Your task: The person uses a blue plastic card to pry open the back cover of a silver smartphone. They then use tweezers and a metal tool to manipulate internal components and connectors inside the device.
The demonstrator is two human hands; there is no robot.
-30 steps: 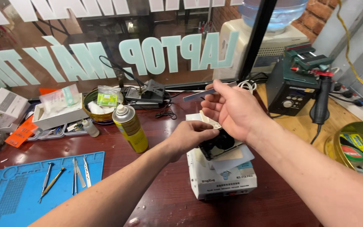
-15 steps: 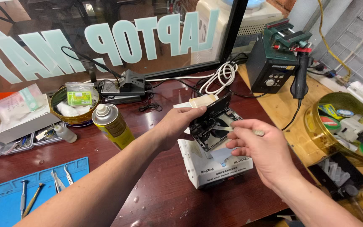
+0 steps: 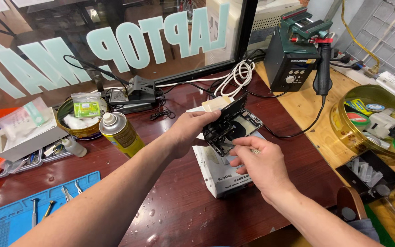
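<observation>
Above the white box (image 3: 222, 171), the left hand (image 3: 189, 130) grips the opened phone (image 3: 227, 123); right hand (image 3: 257, 162) fingers pinch its lower edge. A hard pull may — I judge — tear something inside.

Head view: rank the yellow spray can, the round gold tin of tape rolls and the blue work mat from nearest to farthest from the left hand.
1. Yellow spray can, just left of the left hand.
2. Blue work mat, at the lower left corner.
3. Round gold tin of tape rolls, far right on the light wooden bench.
</observation>
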